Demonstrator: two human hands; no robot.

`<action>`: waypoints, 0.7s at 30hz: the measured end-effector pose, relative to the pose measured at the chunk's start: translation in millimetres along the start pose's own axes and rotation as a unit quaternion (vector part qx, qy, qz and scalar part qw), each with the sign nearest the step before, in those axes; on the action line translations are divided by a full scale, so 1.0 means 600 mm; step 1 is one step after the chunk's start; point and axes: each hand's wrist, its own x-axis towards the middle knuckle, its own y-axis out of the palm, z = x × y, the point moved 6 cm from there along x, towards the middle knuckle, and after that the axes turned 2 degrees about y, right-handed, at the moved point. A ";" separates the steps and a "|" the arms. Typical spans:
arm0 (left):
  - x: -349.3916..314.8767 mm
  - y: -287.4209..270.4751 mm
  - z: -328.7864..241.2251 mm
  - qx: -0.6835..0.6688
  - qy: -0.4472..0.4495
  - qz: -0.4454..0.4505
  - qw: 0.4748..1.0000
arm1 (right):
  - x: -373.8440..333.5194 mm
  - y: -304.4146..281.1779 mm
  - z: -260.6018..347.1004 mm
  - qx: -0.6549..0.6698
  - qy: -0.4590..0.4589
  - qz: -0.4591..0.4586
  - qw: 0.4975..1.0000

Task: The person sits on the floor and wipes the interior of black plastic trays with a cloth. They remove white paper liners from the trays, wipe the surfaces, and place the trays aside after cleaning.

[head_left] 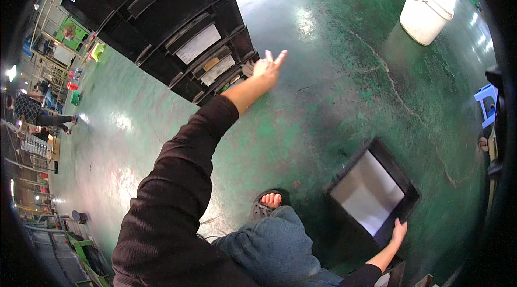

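My left hand (267, 68) reaches forward with its fingers spread, right beside the corner of a stack of black plastic crates (156, 4). Whether it touches the stack I cannot tell. White paper labels (199, 43) show on the sides of the lower crates. Down at the right, my right hand (397, 233) grips the rim of a shallow black tray (412, 196), which is tilted above the floor. A plain white sheet (367, 192) lies inside this tray.
Green painted floor (323, 109) with cracks spreads around me. A white bucket (423, 15) stands at the far right, and a blue plastic stool (486, 105) is at the right edge. Another person (35, 112) is at the far left, near racks. My foot (269, 201) is below, in a clog.
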 end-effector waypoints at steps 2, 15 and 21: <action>0.006 0.031 0.041 0.092 -0.011 0.027 0.995 | -0.004 0.073 0.054 0.039 -0.047 0.053 0.997; -0.225 0.023 0.068 -0.066 0.162 0.018 0.984 | -0.172 0.651 0.569 0.234 -0.035 0.304 0.923; -0.352 0.000 0.083 -0.230 0.183 0.025 0.955 | -0.214 0.872 0.723 0.185 0.005 0.331 0.925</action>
